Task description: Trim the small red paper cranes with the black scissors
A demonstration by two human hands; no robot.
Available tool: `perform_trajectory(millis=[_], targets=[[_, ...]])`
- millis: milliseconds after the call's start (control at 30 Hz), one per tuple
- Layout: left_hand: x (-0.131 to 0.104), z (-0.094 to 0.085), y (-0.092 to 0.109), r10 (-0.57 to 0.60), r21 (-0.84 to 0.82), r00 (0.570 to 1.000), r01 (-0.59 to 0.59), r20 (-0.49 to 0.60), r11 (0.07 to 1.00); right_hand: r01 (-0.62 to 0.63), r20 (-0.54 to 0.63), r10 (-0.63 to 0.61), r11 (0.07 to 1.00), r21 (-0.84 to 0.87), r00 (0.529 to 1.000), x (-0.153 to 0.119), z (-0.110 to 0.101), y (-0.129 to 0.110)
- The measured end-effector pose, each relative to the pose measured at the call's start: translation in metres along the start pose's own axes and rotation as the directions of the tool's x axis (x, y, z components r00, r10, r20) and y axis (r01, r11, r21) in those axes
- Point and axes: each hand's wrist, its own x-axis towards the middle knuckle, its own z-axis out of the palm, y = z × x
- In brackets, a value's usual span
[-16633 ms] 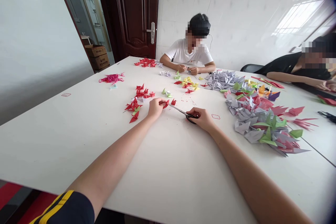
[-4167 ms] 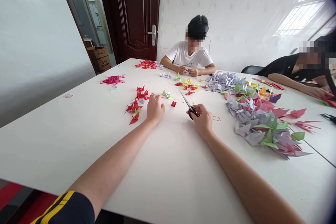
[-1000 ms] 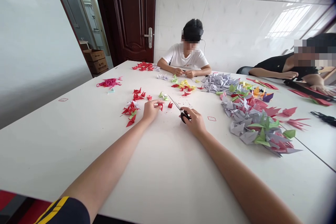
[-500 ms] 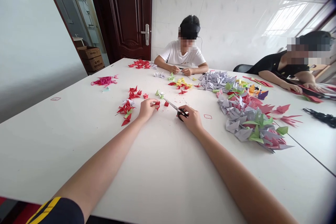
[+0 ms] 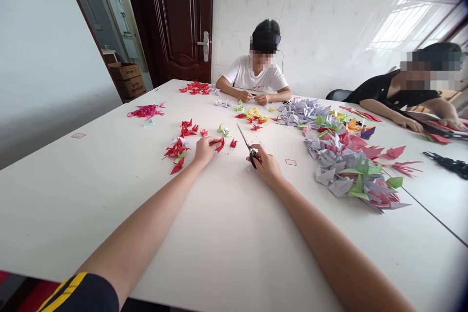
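Between thumb and fingers, my left hand (image 5: 205, 150) pinches a red folded paper piece (image 5: 220, 144). My right hand (image 5: 268, 165) is closed round the black handles of the scissors (image 5: 245, 142), whose blades point away from me and slightly left. A small red paper crane (image 5: 233, 143) lies between the hands, with tiny red scraps near it. Just beyond, a green and white crane (image 5: 224, 130) rests on the table. Red cranes (image 5: 177, 147) lie left of my left hand.
A large heap of grey, red and green cranes (image 5: 340, 156) covers the right side of the white table (image 5: 234, 234). Pink cord (image 5: 146, 111) lies at the left. One person (image 5: 256, 73) sits opposite, another (image 5: 387, 90) at the right; black cord (image 5: 446, 165) lies near them.
The scissors have turned more upright in my right hand, their tips now away from the green and white crane. The red piece in my left hand has tilted.
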Motion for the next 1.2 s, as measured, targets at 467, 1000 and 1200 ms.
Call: perform_trajectory(millis=[467, 1000, 1200], targets=[[0.0007, 0.001, -0.0071, 0.031, -0.137, 0.999, -0.035, -0.037, 0.99, -0.187, -0.039, 0.186, 0.982, -0.018, 0.982, 0.0079, -0.0027, 0.0034], [0.0009, 0.0034, -0.0041, 0.02, -0.225, 0.998, -0.031, -0.055, 0.974, -0.113, 0.062, 0.111, 0.993, 0.021, 0.992, 0.0074, -0.0042, 0.003], [0.0003, 0.0027, -0.0036, 0.056, -0.161, 0.994, -0.07, -0.09, 0.985, -0.175, 0.019, 0.175, 0.981, 0.086, 0.984, 0.009, -0.0028, 0.0072]])
